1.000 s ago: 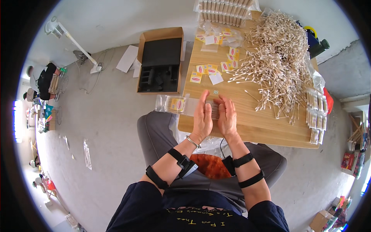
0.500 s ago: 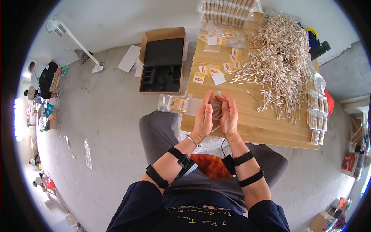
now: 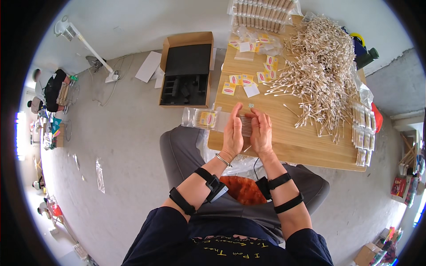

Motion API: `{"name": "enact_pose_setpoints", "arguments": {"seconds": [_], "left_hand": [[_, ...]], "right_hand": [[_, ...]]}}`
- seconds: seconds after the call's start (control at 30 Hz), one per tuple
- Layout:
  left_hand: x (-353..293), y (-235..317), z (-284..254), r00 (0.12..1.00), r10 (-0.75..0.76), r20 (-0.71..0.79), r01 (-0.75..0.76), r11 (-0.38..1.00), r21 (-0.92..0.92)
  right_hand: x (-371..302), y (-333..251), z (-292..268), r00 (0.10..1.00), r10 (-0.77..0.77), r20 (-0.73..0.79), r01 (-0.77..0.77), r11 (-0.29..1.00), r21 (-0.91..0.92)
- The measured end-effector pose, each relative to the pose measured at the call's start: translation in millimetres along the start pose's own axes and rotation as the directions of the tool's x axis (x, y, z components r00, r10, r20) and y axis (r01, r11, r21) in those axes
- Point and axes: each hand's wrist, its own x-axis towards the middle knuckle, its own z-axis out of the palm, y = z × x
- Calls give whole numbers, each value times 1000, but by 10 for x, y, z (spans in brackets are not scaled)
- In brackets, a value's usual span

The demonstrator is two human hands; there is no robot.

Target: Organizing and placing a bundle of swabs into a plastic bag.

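A neat row of cotton swabs (image 3: 246, 127) lies on the table's near edge, between my two hands. On its left side stands my left hand (image 3: 234, 132), fingers stretched forward and thumb raised. My right hand (image 3: 261, 132) flanks the row's other side, with its fingers slightly bent and the palm turned inward. Both hands are open, their inner edges against or very near the swabs; exact contact is hidden. One loose swab (image 3: 247, 148) pokes out below the row. Just left of my left hand lies a clear bag of swabs with a yellow label (image 3: 207, 119).
A large heap of loose swabs (image 3: 321, 66) covers the right of the wooden table (image 3: 284, 148). Yellow-and-white cards (image 3: 235, 80) lie toward its left. Packed swab bags stand at the back (image 3: 262, 15) and right edge (image 3: 364, 128). An opened cardboard box (image 3: 186, 105) sits beyond the left edge.
The gap between my hands has widened slightly at the fingertips. My right fingers have bent a little, and more of the swab row shows.
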Motion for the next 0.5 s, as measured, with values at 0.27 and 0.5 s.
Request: {"name": "enact_pose_setpoints", "arguments": {"seconds": [0.27,0.5], "left_hand": [[-2,35,-37,999,-52,-1,51,984,-169],[53,70,-79,998,-43,39,47,993,-113]], "right_hand": [[-242,-140,-447,945,-169,281,261,906,-332],[-263,52,-210,977,-139,162,186,924,-335]]}}
